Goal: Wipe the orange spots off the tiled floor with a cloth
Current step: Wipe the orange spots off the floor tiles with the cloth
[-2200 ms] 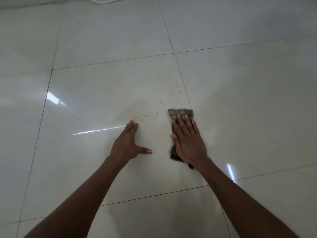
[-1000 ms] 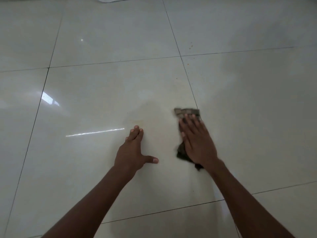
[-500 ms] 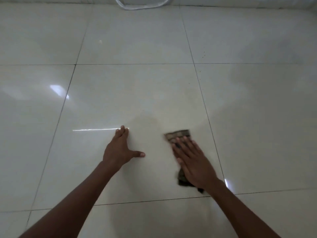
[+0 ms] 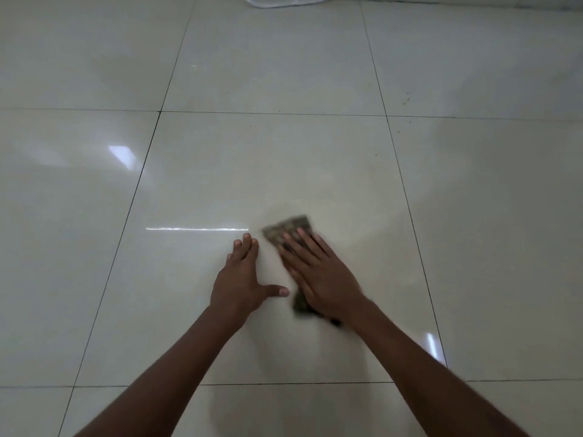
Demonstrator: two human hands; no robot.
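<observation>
The wiping step is being carried out. A dark, mottled cloth (image 4: 288, 230) is being pressed flat against the tiled floor (image 4: 252, 168) by the right hand (image 4: 318, 275), whose fingers are being held straight and spread over the fabric rather than curled round it; nothing is being gripped. The cloth is blurred, so a stroke is judged to be under way. Its far edge is showing beyond the fingertips and a darker fold is showing under the heel of the palm. The left hand (image 4: 241, 283) is being rested flat on the same tile just beside the cloth, fingers together and thumb stretched toward the right hand, and is judged to be bearing the person's weight; nothing is being held in it.

No bright orange spots are being seen on the tile around the cloth; only a faint dull smear is being made out just beyond it. A scatter of small brownish specks (image 4: 405, 99) is lying well apart, across the grout line (image 4: 399, 171) on the far right tile. The next move is judged to call for the cloth being slid forward and right to those specks, with flat pressure being kept.
</observation>
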